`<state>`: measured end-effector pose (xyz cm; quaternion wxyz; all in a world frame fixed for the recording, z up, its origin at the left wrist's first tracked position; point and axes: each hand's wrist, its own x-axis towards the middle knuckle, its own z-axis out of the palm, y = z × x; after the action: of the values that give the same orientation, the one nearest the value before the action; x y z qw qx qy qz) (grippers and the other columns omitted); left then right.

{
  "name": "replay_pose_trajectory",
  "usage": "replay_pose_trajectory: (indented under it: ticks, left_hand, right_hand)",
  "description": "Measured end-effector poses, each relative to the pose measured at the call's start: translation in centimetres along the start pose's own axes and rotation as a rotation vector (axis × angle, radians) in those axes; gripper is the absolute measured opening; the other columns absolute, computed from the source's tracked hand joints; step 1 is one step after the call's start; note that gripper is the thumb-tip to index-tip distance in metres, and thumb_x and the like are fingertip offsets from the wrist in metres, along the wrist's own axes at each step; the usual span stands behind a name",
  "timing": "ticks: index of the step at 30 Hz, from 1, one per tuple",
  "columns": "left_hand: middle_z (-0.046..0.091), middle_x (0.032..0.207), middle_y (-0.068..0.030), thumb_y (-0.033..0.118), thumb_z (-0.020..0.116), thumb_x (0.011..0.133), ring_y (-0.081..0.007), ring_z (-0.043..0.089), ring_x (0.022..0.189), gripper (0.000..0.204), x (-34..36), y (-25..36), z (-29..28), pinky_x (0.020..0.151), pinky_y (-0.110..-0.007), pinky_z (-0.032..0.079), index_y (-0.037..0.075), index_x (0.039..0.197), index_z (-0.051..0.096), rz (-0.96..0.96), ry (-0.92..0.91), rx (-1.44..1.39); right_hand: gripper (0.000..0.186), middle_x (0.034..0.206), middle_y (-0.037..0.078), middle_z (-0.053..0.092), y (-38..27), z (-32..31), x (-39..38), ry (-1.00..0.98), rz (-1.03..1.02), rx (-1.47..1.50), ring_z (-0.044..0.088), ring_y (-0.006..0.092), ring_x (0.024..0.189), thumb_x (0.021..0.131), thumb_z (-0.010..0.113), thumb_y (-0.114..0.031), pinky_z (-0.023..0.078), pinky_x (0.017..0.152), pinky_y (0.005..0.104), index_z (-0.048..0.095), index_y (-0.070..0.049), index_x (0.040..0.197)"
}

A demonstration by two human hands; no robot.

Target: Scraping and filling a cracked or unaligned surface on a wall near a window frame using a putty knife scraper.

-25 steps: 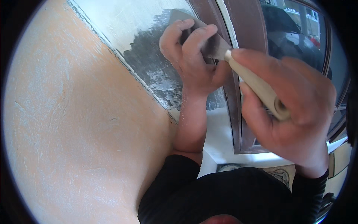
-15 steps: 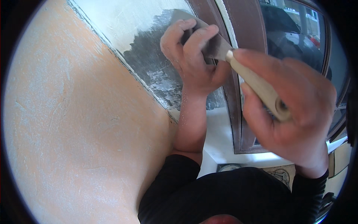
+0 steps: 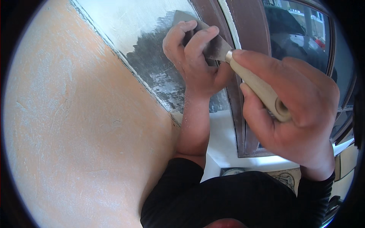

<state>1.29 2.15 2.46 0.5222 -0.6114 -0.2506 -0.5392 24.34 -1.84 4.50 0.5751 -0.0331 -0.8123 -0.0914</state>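
Observation:
A scraper (image 3: 249, 78) with a pale handle and a broad metal blade lies slanted across a white wall strip (image 3: 125, 22), its tip up and to the left. Around the handle my right hand (image 3: 302, 98) is closed, index finger stretched toward the metal collar. My left hand (image 3: 197, 60) is at the blade, two bent fingertips pressing on it; part of the blade is hidden behind them. The blade's end meets the upper edge of a rough dark grey patch (image 3: 146, 51) on the strip. Pale dust speckles my left wrist and forearm.
An orange, scuffed wall (image 3: 64, 114) fills the left, meeting the white strip at a chipped corner line. To the right stands a brown frame (image 3: 251, 26) with window glass (image 3: 296, 41) showing a vehicle. Below, a round container (image 3: 232, 172) shows partly beyond my black shirt.
My right hand and the scraper's handle have shifted slightly to the left. The left hand's fingertips have moved a little left with the blade, and the grey patch looks the same.

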Motion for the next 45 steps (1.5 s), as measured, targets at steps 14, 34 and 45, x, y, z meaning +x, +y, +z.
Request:
replay_pose_trajectory:
  ticks: [14, 34, 45]
  left_hand:
    - [0.048, 0.129, -0.014, 0.026, 0.076, 0.073, -0.036, 0.044, 0.12, 0.052, 0.0, 0.8, -0.9, 0.1, -0.049, 0.035, 0.015, 0.121, 0.06, 0.024, 0.016, 0.077]
    - [0.051, 0.141, -0.004, 0.051, 0.078, 0.072, -0.0244, 0.041, 0.14, 0.069, -11.0, 22.1, -13.3, 0.116, -0.056, 0.029, 0.031, 0.134, 0.055, -0.711, -1.459, 0.61]
    - [0.065, 0.114, -0.003, 0.048, 0.075, 0.081, -0.0213, 0.06, 0.113, 0.059, -7.9, 28.2, -11.6, 0.103, -0.047, 0.04, 0.026, 0.133, 0.06, -0.719, -1.862, 0.499]
  right_hand:
    - [0.036, 0.076, 0.011, 0.069, 1.4, -1.2, -0.7, -0.054, -0.055, 0.023, 0.06, 0.0201, 0.054, 0.073, 0.073, 0.0, 0.046, 0.051, 0.0317, 0.072, -0.002, 0.109]
    - [0.035, 0.106, 0.021, 0.072, 10.3, 5.6, -31.0, -0.956, 0.626, 1.17, 0.071, 0.0289, 0.099, 0.085, 0.072, -0.01, 0.053, 0.088, 0.036, 0.068, 0.002, 0.118]
    - [0.038, 0.11, 0.019, 0.071, 6.4, 0.2, -29.9, -1.161, 0.258, 0.856, 0.07, 0.0371, 0.097, 0.085, 0.072, -0.017, 0.055, 0.084, 0.0417, 0.067, -0.008, 0.122]
